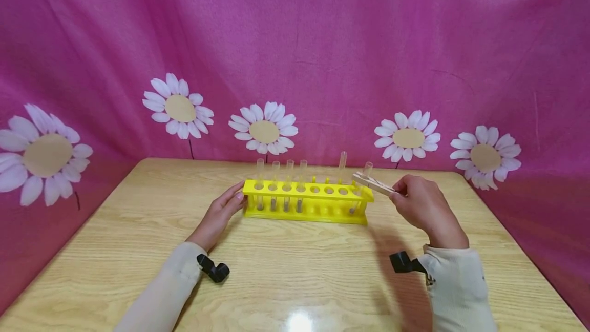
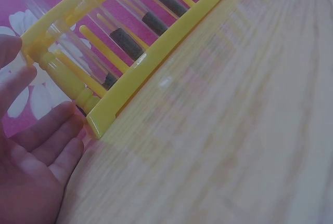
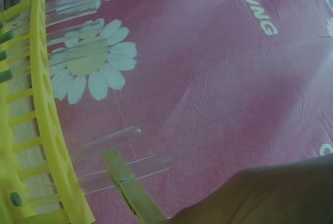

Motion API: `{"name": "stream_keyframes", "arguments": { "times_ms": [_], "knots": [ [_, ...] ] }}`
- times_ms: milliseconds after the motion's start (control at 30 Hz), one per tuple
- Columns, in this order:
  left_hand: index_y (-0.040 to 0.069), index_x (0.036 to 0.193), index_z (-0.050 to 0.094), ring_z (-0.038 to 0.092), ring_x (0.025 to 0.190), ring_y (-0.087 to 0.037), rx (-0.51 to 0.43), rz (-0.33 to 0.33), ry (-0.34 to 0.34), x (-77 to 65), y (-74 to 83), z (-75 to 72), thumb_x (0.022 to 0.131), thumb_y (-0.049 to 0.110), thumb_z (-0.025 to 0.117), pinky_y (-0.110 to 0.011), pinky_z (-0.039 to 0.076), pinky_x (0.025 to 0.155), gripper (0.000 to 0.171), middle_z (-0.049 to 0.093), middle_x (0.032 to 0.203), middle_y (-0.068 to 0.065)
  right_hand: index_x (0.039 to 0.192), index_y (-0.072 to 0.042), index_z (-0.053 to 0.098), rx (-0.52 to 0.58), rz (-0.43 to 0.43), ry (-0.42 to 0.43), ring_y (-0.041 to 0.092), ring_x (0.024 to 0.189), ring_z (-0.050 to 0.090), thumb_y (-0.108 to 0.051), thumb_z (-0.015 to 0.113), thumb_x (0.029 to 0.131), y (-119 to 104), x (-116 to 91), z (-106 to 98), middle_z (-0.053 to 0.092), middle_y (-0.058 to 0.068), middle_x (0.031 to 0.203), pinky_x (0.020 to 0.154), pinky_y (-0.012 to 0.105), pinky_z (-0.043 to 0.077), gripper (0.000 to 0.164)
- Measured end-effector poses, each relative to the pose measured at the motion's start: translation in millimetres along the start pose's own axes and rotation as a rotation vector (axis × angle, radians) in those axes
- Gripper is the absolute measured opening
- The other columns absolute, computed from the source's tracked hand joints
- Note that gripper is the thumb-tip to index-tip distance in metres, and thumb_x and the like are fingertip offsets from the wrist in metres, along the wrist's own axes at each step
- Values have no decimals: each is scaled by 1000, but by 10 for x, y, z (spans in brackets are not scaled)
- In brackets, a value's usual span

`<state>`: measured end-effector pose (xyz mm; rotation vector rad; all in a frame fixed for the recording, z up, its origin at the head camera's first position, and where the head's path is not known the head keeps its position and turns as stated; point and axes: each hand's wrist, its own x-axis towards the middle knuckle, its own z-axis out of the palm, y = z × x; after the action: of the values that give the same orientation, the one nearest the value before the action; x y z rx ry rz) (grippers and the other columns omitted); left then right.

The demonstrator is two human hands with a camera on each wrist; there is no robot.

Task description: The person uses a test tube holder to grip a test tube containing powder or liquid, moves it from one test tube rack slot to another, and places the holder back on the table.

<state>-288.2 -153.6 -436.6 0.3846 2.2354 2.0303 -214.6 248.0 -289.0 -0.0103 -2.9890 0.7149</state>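
A yellow test tube rack (image 1: 304, 217) stands on the table. My left hand (image 1: 215, 219) holds its left end, thumb and forefinger at the top plate, the other fingers (image 2: 49, 130) extended beside the base. Between its thumb and fingers, my right hand (image 1: 426, 208) grips a wooden test tube holder (image 1: 378, 185). The holder's jaws are around the upper part of a glass test tube (image 1: 367, 168), which stands in the rack's rightmost hole with a dark bit (image 3: 16, 199) at its bottom. Several test tubes (image 1: 290, 167) with dark grains (image 2: 126, 43) inside fill the left holes.
An upturned test tube (image 1: 343, 165) sits on a peg behind the rack, close left of the holder. Other pegs (image 1: 327, 180) stick up along the back. A pink cloth with daisies (image 1: 322, 65) hangs behind the wooden table (image 1: 276, 260).
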Motion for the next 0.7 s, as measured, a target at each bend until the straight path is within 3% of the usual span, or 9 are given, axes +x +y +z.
{"name": "stream_keyframes", "arguments": {
  "times_ms": [700],
  "knots": [
    [18,153,28,40,136,-29,-20,-24,2,1,10,7,100,46,47,-44,29,115,63,32,154,-10,99,-1,58,-14,11,-18,26,73,49,-10,64,91,3,28,91,56,12,82,57,30,43,14]
  ]
}}
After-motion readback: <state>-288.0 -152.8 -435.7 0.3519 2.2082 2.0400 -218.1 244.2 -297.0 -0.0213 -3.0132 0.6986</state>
